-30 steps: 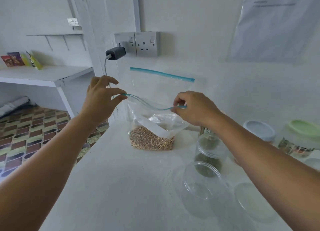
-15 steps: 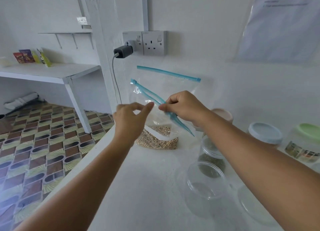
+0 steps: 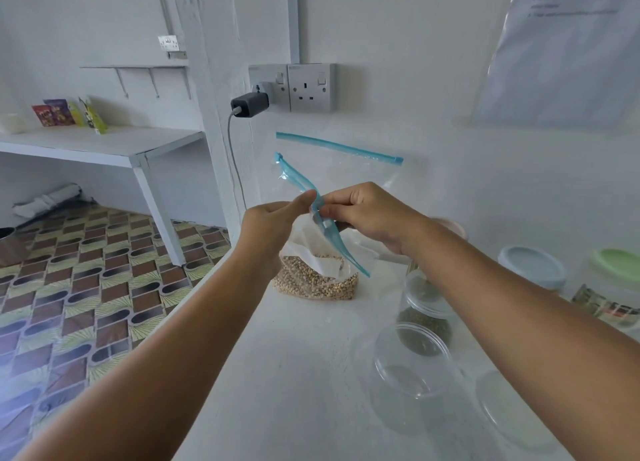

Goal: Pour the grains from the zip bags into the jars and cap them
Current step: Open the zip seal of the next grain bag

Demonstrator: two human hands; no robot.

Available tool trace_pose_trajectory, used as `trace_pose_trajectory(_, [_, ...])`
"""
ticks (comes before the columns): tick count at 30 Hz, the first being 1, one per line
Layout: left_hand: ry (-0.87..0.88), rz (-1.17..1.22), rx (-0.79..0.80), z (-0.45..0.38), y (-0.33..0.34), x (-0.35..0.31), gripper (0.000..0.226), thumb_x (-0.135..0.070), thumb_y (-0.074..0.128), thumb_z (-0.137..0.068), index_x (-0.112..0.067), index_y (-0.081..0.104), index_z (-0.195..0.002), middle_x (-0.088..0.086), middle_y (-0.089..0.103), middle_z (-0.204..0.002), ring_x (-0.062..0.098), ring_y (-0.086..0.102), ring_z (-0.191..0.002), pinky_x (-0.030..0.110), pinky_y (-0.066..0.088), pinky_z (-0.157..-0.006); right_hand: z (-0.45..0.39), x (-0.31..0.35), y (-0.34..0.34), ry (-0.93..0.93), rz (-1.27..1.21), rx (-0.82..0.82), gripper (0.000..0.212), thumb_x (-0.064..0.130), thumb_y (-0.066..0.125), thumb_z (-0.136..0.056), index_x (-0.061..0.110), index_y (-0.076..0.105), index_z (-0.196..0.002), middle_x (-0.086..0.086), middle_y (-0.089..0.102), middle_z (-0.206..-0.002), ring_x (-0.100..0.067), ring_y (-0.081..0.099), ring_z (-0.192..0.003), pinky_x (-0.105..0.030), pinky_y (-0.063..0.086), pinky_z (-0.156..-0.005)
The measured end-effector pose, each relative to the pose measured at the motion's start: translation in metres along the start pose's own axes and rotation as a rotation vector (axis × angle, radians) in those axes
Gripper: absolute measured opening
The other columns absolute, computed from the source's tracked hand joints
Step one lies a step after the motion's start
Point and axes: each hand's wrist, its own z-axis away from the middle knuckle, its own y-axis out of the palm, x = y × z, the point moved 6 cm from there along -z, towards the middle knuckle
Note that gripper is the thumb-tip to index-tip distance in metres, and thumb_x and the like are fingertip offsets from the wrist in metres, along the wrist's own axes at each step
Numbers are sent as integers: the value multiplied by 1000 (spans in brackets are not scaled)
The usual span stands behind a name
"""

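Note:
A clear zip bag (image 3: 317, 280) with pale grains in its bottom stands on the white counter (image 3: 277, 374). Its blue zip strip (image 3: 304, 187) runs slanted between my hands. My left hand (image 3: 273, 225) pinches the strip from the left and my right hand (image 3: 367, 214) pinches it from the right, fingers close together. A second zip bag (image 3: 346, 169) with a blue strip leans on the wall behind. An empty clear jar (image 3: 412, 374) stands open near the front. Behind it is a jar of dark green grains (image 3: 426, 318).
A clear lid (image 3: 509, 408) lies right of the empty jar. Capped jars with a blue-grey lid (image 3: 531, 266) and a green lid (image 3: 620, 266) stand at the right. A wall socket with a black charger (image 3: 249, 104) and cable is behind. The counter's left edge drops to a tiled floor.
My left hand has moved right along the zip strip to meet my right hand. The bag's top has turned from lying across to slanting up to the left.

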Motion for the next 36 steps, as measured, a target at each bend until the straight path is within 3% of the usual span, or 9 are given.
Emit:
trace_pose_trajectory(4, [46,-32,-53,-4,-5,-6,13,-23,79,-91,-12,78,-99,-8,63,-80,7,54,-74,16,42,-58,5,11,-7,-76,72,-126,33,11,69,-98,20,70,-129,-1,79,-92,-12,76,-77,-26,58,-84])
trace_pose_trajectory(8, [88,-96,-106,-13,-15,-6,26,-22,66,-95,2,73,-102,5,52,-82,14,42,-67,25,35,-61,9,18,-13,-174,341,-214,30,10,58,-102,31,72,-117,8,73,-94,-3,69,-79,-15,49,-74])
trace_pose_trajectory(16, [283,-266,-368,-43,-65,-39,19,-27,59,-98,-14,68,-88,3,57,-81,16,45,-62,26,36,-52,-2,32,-55,-106,674,-398,35,2,49,-104,14,79,-118,-8,68,-124,-25,63,-117,-25,44,-97])
trace_pose_trajectory(23, [380,-233,-372,-52,-65,-70,18,-32,57,-95,-20,61,-83,6,51,-98,17,42,-61,19,32,-40,-3,49,-67,-157,611,-539,35,2,48,-105,13,77,-120,-8,67,-121,-10,54,-98,5,31,-66])
trace_pose_trajectory(26, [384,-305,-280,-48,-51,-61,20,-32,59,-94,-24,63,-76,10,60,-91,21,45,-69,25,34,-53,0,40,-62,-108,604,-451,35,4,49,-104,16,78,-120,-5,69,-125,-16,62,-108,-2,34,-77])
trace_pose_trajectory(28, [376,-347,-215,-40,-42,-48,20,-32,63,-95,-24,69,-78,25,66,-113,20,50,-67,28,43,-59,3,26,-54,-33,608,-338,37,4,49,-102,20,79,-118,-1,71,-129,-15,64,-114,-13,38,-86])
trace_pose_trajectory(31, [378,-289,-85,-26,-29,-31,19,-30,69,-99,-24,74,-81,1,70,-91,16,58,-78,34,53,-86,7,17,-49,4,549,-280,37,8,49,-102,28,78,-114,3,70,-127,-11,62,-99,-17,43,-74])
trace_pose_trajectory(33, [384,-252,9,-16,-20,-24,18,-32,71,-99,-25,76,-83,-10,68,-82,11,55,-77,25,47,-76,9,26,-48,4,428,-255,31,16,53,-102,35,74,-114,3,68,-120,-16,63,-100,-20,46,-77])
trace_pose_trajectory(36, [387,-226,100,-10,-10,-12,14,-35,73,-96,-28,79,-86,-10,64,-69,15,48,-70,29,39,-68,10,46,-37,19,242,-119,25,27,55,-105,39,70,-120,13,63,-123,-4,57,-112,-26,42,-91])
